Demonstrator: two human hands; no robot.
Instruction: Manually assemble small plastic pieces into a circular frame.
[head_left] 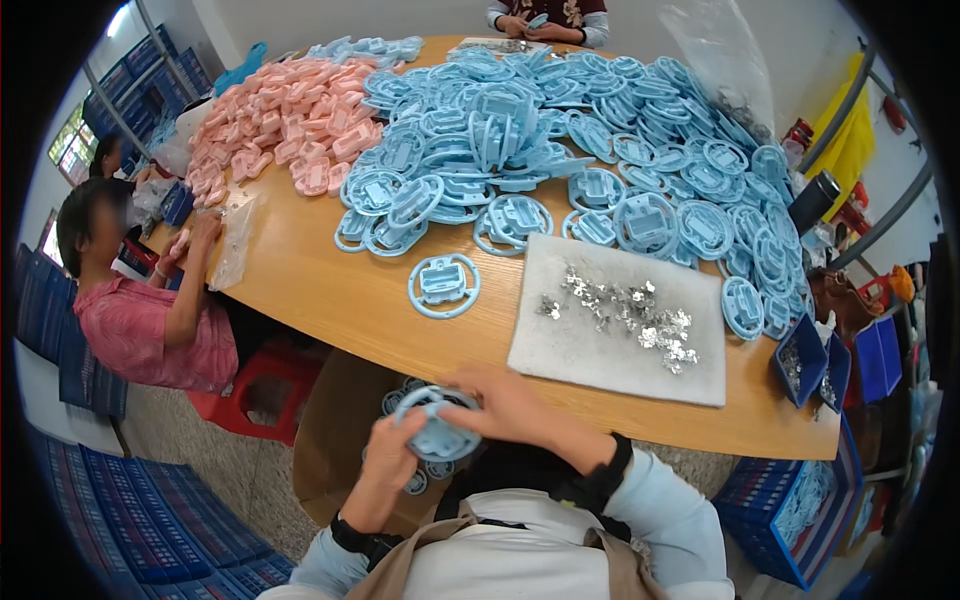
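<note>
Between my two hands is a light blue plastic ring-shaped part [440,437], held above an open cardboard box at the table's near edge. My left hand [392,455] is closed on its left rim. The fingers of my right hand [505,402] grip its upper right side. A single matching blue part [444,286] lies on the table just beyond my hands. To its right, a whitish pad [540,330] carries small shiny metal pieces [640,315] in a loose scatter. Behind these rises a large heap of blue parts [500,120].
Pink plastic parts [300,120] are piled at the far left. The cardboard box [335,440] below my hands holds similar ring parts. Small blue bins [803,360] stand at the table's right edge, and a blue crate [790,510] below. One person [160,300] sits left; another works across the table.
</note>
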